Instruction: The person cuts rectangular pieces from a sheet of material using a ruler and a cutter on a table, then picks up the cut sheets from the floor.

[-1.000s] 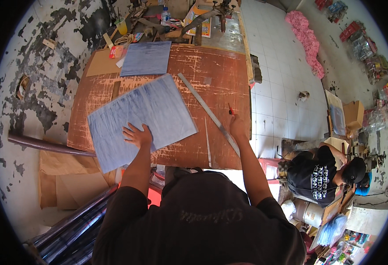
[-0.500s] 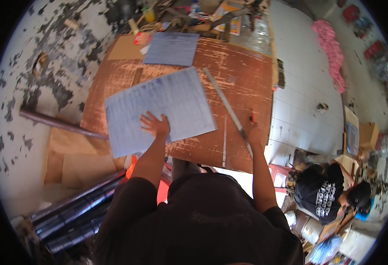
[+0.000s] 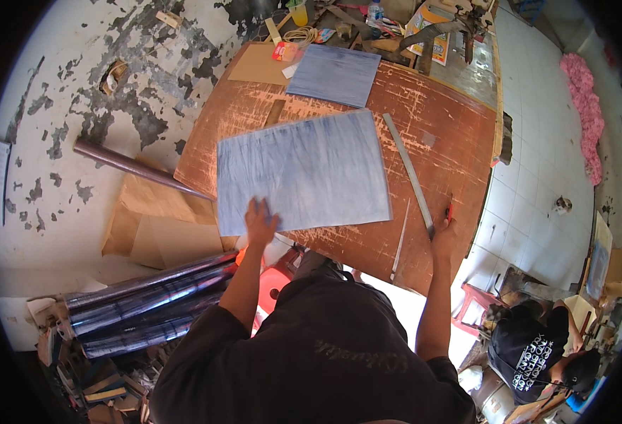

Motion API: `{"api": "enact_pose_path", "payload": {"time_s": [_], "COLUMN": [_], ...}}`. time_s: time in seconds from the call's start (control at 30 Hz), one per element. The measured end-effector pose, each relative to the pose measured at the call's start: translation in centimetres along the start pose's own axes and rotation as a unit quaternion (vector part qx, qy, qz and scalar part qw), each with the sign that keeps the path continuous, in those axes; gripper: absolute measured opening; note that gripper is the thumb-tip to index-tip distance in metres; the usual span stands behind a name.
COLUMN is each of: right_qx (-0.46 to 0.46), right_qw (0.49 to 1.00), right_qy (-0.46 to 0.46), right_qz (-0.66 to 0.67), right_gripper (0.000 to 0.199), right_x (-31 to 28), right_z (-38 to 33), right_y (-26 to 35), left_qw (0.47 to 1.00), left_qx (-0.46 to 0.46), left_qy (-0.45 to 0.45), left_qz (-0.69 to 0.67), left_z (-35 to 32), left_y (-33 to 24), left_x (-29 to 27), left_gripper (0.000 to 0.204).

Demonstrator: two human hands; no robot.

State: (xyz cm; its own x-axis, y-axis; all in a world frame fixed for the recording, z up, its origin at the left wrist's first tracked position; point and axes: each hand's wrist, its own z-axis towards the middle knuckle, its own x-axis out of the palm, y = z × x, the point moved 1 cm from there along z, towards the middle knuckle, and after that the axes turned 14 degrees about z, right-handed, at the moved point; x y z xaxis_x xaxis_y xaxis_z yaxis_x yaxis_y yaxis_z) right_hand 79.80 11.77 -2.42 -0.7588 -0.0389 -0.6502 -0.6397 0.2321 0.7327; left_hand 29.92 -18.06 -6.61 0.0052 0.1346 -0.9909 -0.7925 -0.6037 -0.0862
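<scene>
A large blue-grey streaked sheet (image 3: 311, 169) lies flat on the worn brown worktable (image 3: 339, 247). My left hand (image 3: 261, 225) rests on the sheet's near edge toward its left corner, fingers apart and slightly blurred. At the table's right side my right hand (image 3: 444, 239) is closed around a small red tool (image 3: 450, 210), whose kind I cannot make out. A long metal ruler (image 3: 408, 166) runs diagonally right of the sheet, its near end at my right hand; whether the fingers also grip it is unclear. Farther back lies a smaller blue-grey sheet (image 3: 335, 74).
Brown cardboard (image 3: 260, 65), coiled cord (image 3: 301, 35) and a yellow cup (image 3: 297, 12) crowd the table's far end. A dark tube (image 3: 141, 172) leans at the left edge, above shiny dark rolls (image 3: 155, 304). Another person (image 3: 537, 346) sits at the lower right near a red stool (image 3: 475, 307).
The large sheet has turned clockwise, its near edge now closer to level. My left hand has slid to that near edge. The whole view has shifted; the right hand still holds the red tool.
</scene>
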Motion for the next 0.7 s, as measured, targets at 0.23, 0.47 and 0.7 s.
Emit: {"api": "enact_pose_path", "payload": {"time_s": [0.23, 0.47, 0.7], "right_qx": [-0.017, -0.048, -0.041], "right_qw": [1.000, 0.993, 0.992], "right_qy": [-0.015, -0.101, -0.115], "right_qz": [-0.003, 0.019, 0.022], "right_gripper": [0.040, 0.040, 0.027], "right_x": [1.9, 2.7, 6.5], "right_z": [0.1, -0.2, -5.9], "right_y": [-0.4, -1.2, 5.1], "left_qw": [0.963, 0.957, 0.950], "left_qx": [-0.248, -0.252, -0.215], "left_qy": [0.058, 0.114, 0.080], "left_qz": [0.083, -0.082, -0.214], "left_z": [-2.0, 3.3, 5.9], "left_y": [16.7, 18.5, 20.3], "left_x": [-0.5, -4.4, -5.9], "left_gripper": [0.083, 0.053, 0.036]}}
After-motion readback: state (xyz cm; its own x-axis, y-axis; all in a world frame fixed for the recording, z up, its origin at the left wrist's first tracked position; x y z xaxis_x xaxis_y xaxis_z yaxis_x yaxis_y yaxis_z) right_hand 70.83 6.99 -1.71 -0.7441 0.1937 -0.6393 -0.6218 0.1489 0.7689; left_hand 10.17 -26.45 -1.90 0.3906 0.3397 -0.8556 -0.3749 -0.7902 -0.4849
